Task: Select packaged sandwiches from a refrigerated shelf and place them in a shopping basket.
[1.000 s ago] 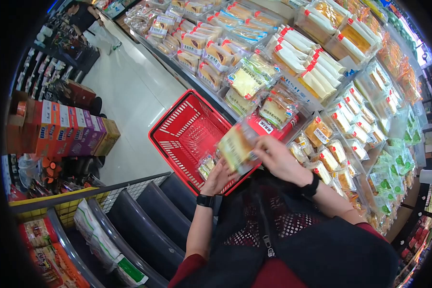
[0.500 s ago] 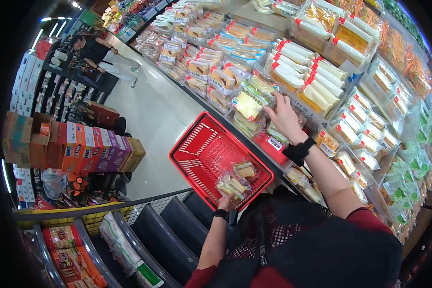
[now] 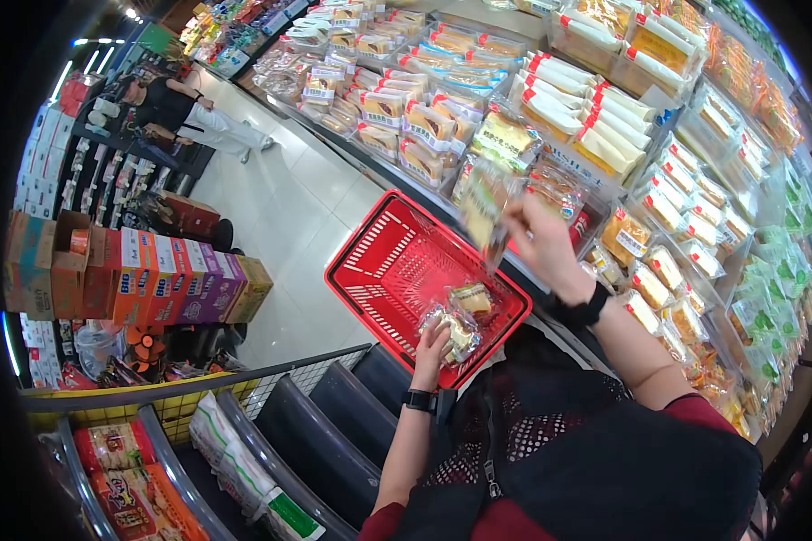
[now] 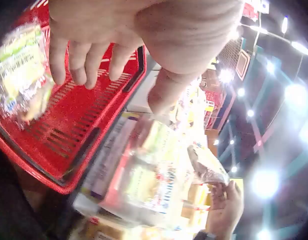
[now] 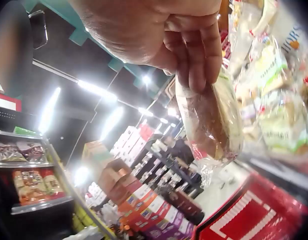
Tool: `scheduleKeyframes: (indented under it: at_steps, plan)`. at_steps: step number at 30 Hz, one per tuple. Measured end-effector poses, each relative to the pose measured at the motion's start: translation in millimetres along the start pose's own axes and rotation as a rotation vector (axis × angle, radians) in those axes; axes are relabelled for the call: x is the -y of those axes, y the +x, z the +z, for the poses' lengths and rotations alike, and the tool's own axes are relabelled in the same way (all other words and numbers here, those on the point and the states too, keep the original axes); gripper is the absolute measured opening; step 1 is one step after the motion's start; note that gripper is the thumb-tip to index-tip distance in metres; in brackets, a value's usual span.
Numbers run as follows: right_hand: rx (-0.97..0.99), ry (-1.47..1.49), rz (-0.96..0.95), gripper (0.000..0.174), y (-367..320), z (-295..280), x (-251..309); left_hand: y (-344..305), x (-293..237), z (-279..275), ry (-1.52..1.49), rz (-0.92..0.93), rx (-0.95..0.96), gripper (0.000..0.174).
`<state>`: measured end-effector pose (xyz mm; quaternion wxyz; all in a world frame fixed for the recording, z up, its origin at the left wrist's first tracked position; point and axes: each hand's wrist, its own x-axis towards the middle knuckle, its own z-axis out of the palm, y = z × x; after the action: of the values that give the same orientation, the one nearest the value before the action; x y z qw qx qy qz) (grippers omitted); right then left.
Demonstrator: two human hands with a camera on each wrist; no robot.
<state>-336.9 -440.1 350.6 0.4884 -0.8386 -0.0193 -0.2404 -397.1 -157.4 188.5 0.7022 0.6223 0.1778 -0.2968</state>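
Our right hand is pinching a wrapped bread packet over the red basket, left hand relaxed, fingers loose on the packets inside

Clear-wrapped sandwich packet, upright, midair
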Motion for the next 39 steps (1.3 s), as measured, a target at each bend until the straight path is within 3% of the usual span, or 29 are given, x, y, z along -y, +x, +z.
scheduleKeyframes:
  at_steps: [1,2,4,5,7,8,11,13,15,18,21,23,25,29,31,33,35,37,39]
  plan:
    - [0.040,0.049,-0.001,0.009,-16.7,3.7,7.6,-1.6,-7.7,5.8,-0.092,0.071,0.145,0.056]
    - [0.126,0.134,0.093,0.010,-32.5,6.3,17.6,-1.2,-13.3,10.8,-0.096,0.067,0.151,0.056]
    - [0.232,0.181,0.139,0.008,-61.4,20.1,19.0,2.4,-21.2,18.8,-0.618,-0.008,0.532,0.052]
    - [0.321,0.242,0.143,0.011,-75.1,28.8,10.0,5.4,-20.2,19.8,-0.621,-0.009,0.535,0.052]
    - [0.476,0.150,0.053,0.015,-84.5,37.2,-6.1,18.3,-11.2,18.9,-0.617,-0.045,0.405,0.051]
    - [0.457,0.086,0.070,0.018,-83.1,32.1,-12.9,26.5,-2.6,17.1,-0.611,-0.049,0.251,0.044]
    - [0.280,-0.151,0.274,0.025,-49.8,-1.6,-32.4,43.8,26.9,-12.6,-0.535,-0.129,0.070,0.039]
    - [0.049,-0.468,0.018,0.032,-32.3,-22.7,-73.6,52.8,41.9,-27.6,-0.430,-0.140,0.009,0.037]
    - [0.003,-0.687,0.041,0.037,-13.1,-40.4,-93.3,64.3,57.0,-37.2,-0.328,-0.143,-0.054,0.034]
    - [0.059,-0.827,0.107,0.038,1.0,-50.0,-119.4,89.9,97.7,-57.7,0.006,-0.291,-0.102,0.030]
    - [0.089,-0.824,0.216,0.037,9.9,-44.2,-126.1,92.3,119.8,-54.6,0.138,-0.354,-0.224,0.019]
    - [0.122,-0.825,0.233,0.035,11.9,-44.2,-134.4,100.0,138.3,-68.4,0.201,-0.350,-0.165,0.021]
    - [0.154,-0.828,0.250,0.034,13.1,-44.7,-143.1,98.6,149.1,-73.9,0.336,-0.285,-0.342,0.030]
    - [0.119,-0.762,0.178,0.030,11.5,-46.0,-139.6,97.8,153.0,-87.4,0.357,-0.157,-0.409,0.042]
    - [0.086,-0.720,0.165,0.029,13.1,-47.5,-134.3,83.3,110.0,-60.0,0.432,-0.077,-0.488,0.055]
    - [0.132,-0.563,0.247,0.034,11.8,-48.2,-136.3,74.9,78.9,-36.0,0.390,-0.148,-0.468,0.057]
    - [0.165,-0.462,0.258,0.036,6.5,-47.8,-135.3,75.8,62.4,-21.5,0.460,-0.079,-0.432,0.059]
    - [0.199,-0.281,0.177,0.041,8.2,-52.0,-115.6,71.0,32.6,3.6,0.443,-0.080,-0.316,0.060]
    - [0.207,-0.133,0.076,0.040,9.4,-51.5,-85.4,68.8,9.2,24.2,0.381,-0.038,-0.074,0.058]
